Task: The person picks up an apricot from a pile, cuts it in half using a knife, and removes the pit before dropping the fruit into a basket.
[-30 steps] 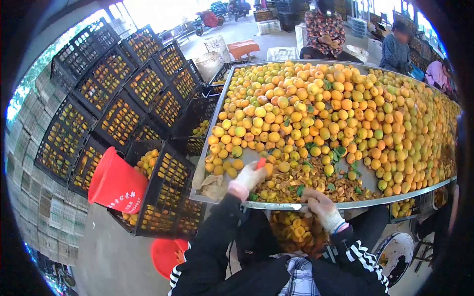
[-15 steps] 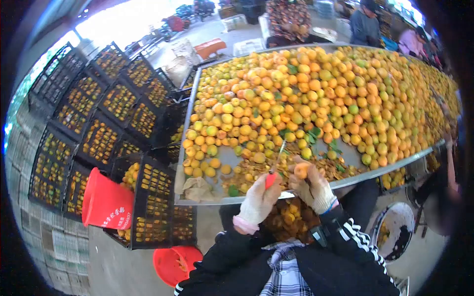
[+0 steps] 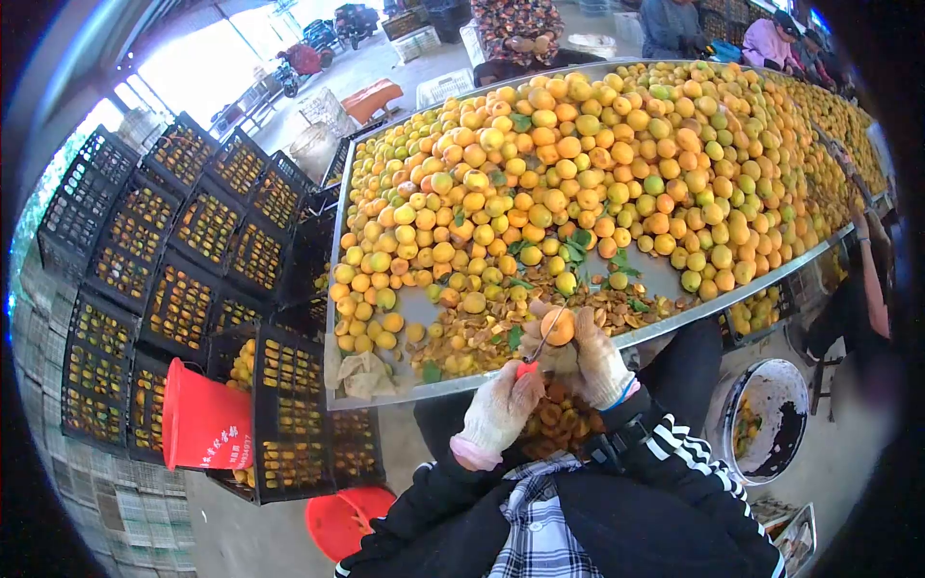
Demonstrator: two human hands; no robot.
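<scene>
My left hand [image 3: 499, 412], in a white glove, is closed around the red handle of a small knife [image 3: 526, 369]. The blade runs up to the near side of an orange apricot [image 3: 557, 326], touching it or overlapping it in view. My right hand [image 3: 599, 364], gloved too, has its fingers curled around that apricot. Both hands are over the near edge of a metal table [image 3: 419, 306] heaped with whole apricots [image 3: 540, 193]. Scraps of cut fruit [image 3: 482, 332] and green leaves lie just beyond my hands. Below them, between my legs, are halved apricots [image 3: 567, 419].
Stacked black crates [image 3: 178, 289] of fruit stand at the left, with a red bucket [image 3: 207, 419] on one. Another red bucket [image 3: 337, 525] is on the floor. A whitish bucket [image 3: 766, 424] stands at the right. Several people sit around the table, one patterned sleeve [image 3: 501, 24] opposite me.
The knife blade has gone from pointing away over the scraps to lying against the apricot. My right hand has turned the apricot up toward the blade. The whole view has shifted slightly.
</scene>
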